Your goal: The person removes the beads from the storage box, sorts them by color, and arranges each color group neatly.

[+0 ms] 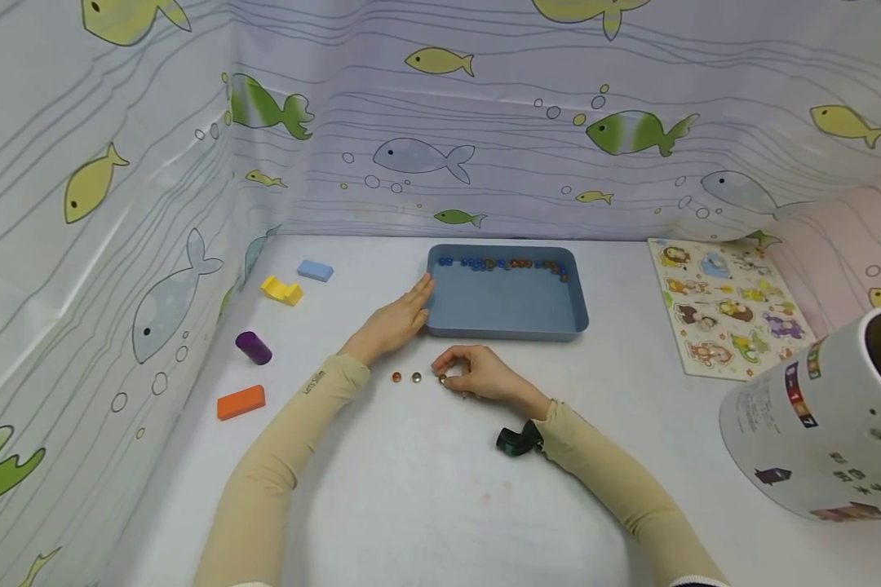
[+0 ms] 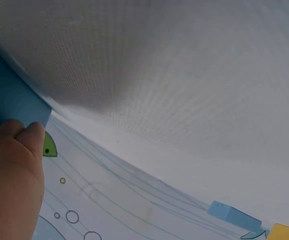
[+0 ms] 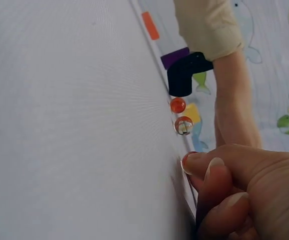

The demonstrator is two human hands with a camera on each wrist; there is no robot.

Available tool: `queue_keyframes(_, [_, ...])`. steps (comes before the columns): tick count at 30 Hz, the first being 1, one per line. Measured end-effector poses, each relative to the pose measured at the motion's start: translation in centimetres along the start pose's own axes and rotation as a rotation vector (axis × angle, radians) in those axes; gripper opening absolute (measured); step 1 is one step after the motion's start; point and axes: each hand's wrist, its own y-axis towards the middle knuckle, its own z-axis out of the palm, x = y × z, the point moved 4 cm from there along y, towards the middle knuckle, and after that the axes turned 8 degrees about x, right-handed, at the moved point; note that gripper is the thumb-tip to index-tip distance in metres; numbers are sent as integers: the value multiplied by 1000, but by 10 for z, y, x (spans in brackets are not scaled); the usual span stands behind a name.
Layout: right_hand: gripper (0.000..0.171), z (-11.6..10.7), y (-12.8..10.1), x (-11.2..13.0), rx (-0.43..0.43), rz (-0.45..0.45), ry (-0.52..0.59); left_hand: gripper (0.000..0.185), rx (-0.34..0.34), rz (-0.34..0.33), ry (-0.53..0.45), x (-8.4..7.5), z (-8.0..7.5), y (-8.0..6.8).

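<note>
My left hand (image 1: pixel 396 324) rests against the left side of a blue-grey tray (image 1: pixel 506 334), fingers extended along its wall. In the left wrist view the hand (image 2: pixel 14 175) touches the tray's blue side (image 2: pixel 14 90). Just in front of the tray, my right hand (image 1: pixel 484 373) pinches a reddish marble (image 3: pixel 187 162) between thumb and index finger, low over the table. Left of it, a clear-and-red marble (image 1: pixel 416 377) and a red marble (image 1: pixel 396 377) lie in a row. Several blue and orange marbles (image 1: pixel 477 264) line the tray's far wall inside.
On the left lie a light-blue block (image 1: pixel 316 270), a yellow curved block (image 1: pixel 282 290), a purple cylinder (image 1: pixel 254 347) and an orange block (image 1: pixel 241 402). A dark green bent piece (image 1: pixel 520 439) sits by the right wrist. A picture board (image 1: pixel 734 310) and a white canister (image 1: pixel 800 432) stand right.
</note>
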Motion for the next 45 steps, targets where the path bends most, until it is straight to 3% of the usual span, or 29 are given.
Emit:
queue_keyframes(9, [29,-10,-5,4,8,5,83,57,5,-12,-6,1,2,0])
queue_keyframes(17, [37,-64,-13,18,-15,-47,221,57,13,-11,5,1,0,0])
queue_keyframes(22, [44,-102,-8,19,-100,-53,360,57,5,4,3,0,1,-1])
queue_keyframes(27, [44,-136,4,13,-245,-13,491,57,5,5,3,0,0,-1])
queue_keyframes(33, [47,-158,21,-3,-403,37,631,57,9,-3,-6,-1,-1,-2])
queue_keyframes(45, [41,-162,53,-33,-510,191,563,57,3,3,3,0,1,-1])
